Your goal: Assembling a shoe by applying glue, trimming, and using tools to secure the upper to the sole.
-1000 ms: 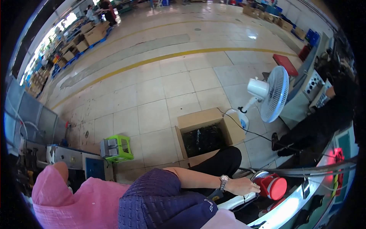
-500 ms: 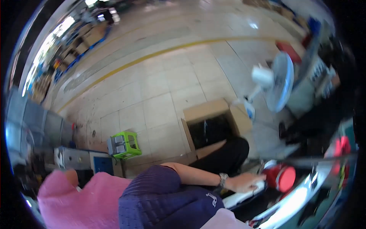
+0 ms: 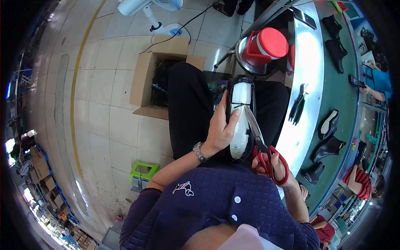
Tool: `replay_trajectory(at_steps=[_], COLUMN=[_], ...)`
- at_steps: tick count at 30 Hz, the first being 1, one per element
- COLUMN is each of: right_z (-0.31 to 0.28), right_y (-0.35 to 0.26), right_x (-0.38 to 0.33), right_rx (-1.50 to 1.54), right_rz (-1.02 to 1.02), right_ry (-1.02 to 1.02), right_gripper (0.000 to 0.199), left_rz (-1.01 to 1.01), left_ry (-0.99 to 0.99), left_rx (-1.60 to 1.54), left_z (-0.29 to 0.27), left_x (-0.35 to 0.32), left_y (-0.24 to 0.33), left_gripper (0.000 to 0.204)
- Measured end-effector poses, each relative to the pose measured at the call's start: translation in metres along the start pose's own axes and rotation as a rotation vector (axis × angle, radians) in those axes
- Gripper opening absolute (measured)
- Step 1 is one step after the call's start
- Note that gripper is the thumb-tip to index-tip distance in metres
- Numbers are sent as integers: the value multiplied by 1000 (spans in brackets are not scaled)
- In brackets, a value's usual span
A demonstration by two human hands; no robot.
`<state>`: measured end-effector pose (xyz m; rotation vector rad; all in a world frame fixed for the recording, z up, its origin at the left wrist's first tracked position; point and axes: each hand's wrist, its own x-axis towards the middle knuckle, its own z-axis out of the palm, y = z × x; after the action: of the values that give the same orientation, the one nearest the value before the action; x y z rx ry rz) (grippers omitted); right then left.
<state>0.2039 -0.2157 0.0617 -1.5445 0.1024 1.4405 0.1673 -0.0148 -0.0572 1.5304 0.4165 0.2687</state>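
Observation:
Over my lap, my left hand (image 3: 221, 131) is closed around the side of a black shoe (image 3: 239, 139), its whitish bottom turned up. Its thumb presses on that bottom. A thin black strand crosses the white part near the far end. In my right hand (image 3: 261, 163) is a pair of scissors (image 3: 255, 132) with red handles, fingers through the loops. The blades are nearly together and point away from me along the shoe's right side, tips close to the strand. Whether they touch it I cannot tell.
A red-lidded container (image 3: 266, 46) stands on a round stool ahead. Right of me, pliers (image 3: 298, 106) lie on a metal ledge (image 3: 304, 137), beside a green conveyor (image 3: 310, 160) carrying several black boots. At left are an open carton (image 3: 141, 85), a fan (image 3: 160, 23) and a green stool (image 3: 143, 171).
My view has swung down and right onto my lap. The whole shoe, my right hand and the scissors now show; earlier my left hand lay on a white-surfaced item near the red lid.

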Motion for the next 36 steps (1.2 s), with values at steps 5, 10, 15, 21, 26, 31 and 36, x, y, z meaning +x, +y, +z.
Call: replay_trajectory(at_steps=[5,10,15,21,26,31,36], right_z=[26,4,-16,-65,-98,-122,-139], right_y=[6,56,29,30,44,64,80], right_x=[24,87,147,158,152,141,121], right_rx=[-54,254,-137,-391,-525,-635,-758], right_rz=[-62,-147,-229,-344,-426,-485,-519], right_ry=[-15,-157,-302,-121,105,349,588], right_gripper=[77,52,53,55,57,59,62], left_rz=[2,-40,125,397,592,688,740], left_ry=[75,-76,92,166,240,306,375], left_rx=[168,67,74,499,600,546,581], left_z=[-30,-8,-2,-1,2,-4,-6], left_x=[-17,-10,-20,-12,6,2,-2], left_y=[7,-13,-13,12,2,2,-1], left_gripper=[66,65,76,55,21,15,13])
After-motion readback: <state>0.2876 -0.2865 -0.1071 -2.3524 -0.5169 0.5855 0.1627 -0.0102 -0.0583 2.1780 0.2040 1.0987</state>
